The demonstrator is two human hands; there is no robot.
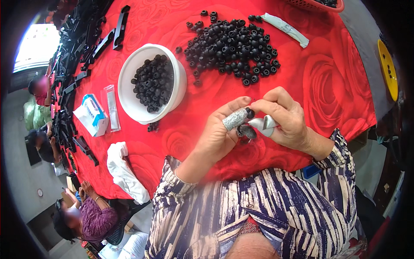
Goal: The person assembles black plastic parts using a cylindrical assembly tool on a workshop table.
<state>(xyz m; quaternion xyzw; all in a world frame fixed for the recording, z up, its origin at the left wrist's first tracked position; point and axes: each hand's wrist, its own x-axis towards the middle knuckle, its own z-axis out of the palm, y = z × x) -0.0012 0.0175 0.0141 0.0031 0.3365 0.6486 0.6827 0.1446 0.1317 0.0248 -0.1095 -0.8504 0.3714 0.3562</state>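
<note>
My left hand (215, 131) and my right hand (284, 121) meet over the red rose-patterned cloth, near my body. Between their fingertips sits a small black round part (249, 113). A speckled grey wrap (235, 119) covers one left finger, and a dark wrap (246, 131) covers another just below. Shiny silver material (264, 124) lies around a right finger, its pointed end toward the left hand; whether it is only a wrap or also a tool, I cannot tell. Beyond my hands lies a pile of similar black parts (233, 47).
A white bowl (181, 88) of black parts stands left of the pile. Farther left are a blue-and-white box (92, 114), a white cloth (123, 172) and many long black pieces (121, 28). A white packet (285, 29) lies beyond the pile. Other people sit along the left side.
</note>
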